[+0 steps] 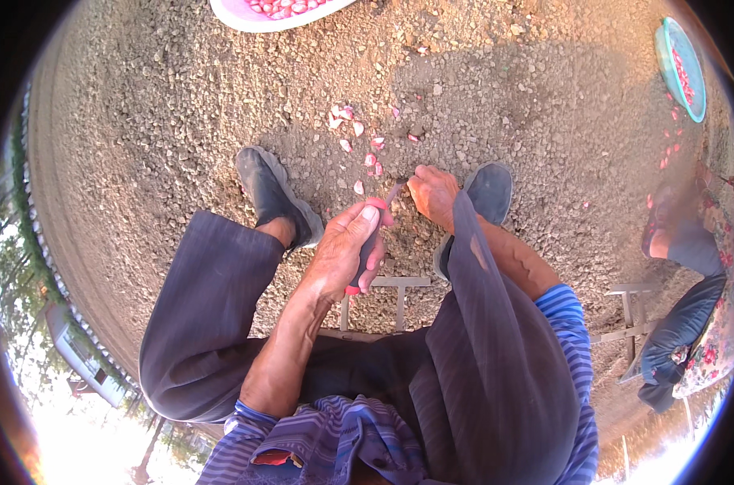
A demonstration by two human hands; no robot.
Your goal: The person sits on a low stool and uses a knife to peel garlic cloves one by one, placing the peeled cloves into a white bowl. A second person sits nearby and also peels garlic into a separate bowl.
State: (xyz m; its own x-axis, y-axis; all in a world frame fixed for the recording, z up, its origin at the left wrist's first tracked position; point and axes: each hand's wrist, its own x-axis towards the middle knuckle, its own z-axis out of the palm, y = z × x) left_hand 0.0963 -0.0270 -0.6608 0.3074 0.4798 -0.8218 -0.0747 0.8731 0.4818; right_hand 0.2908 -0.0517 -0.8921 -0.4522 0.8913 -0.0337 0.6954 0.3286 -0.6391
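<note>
My left hand [349, 248] is wrapped around the dark handle of a screwdriver [367, 245] with red ends. The tool's metal shank slants towards the soil between my shoes. Close to its tip, my right hand [433, 193] is down at the ground with the fingers drawn together; whether something is between them is hidden. Several pink garlic cloves [370, 159] lie scattered on the crumbly soil [318, 79] just beyond my hands. A white basin [246, 23] of pink cloves is partly visible at the top edge.
My shoes [276, 194] flank the work spot. A metal stool frame [400, 282] shows beneath me. To the right, another person [682, 327] sits near a second stool [631, 303]. A turquoise basin [664, 54] with cloves stands farther off, more cloves strewn below it.
</note>
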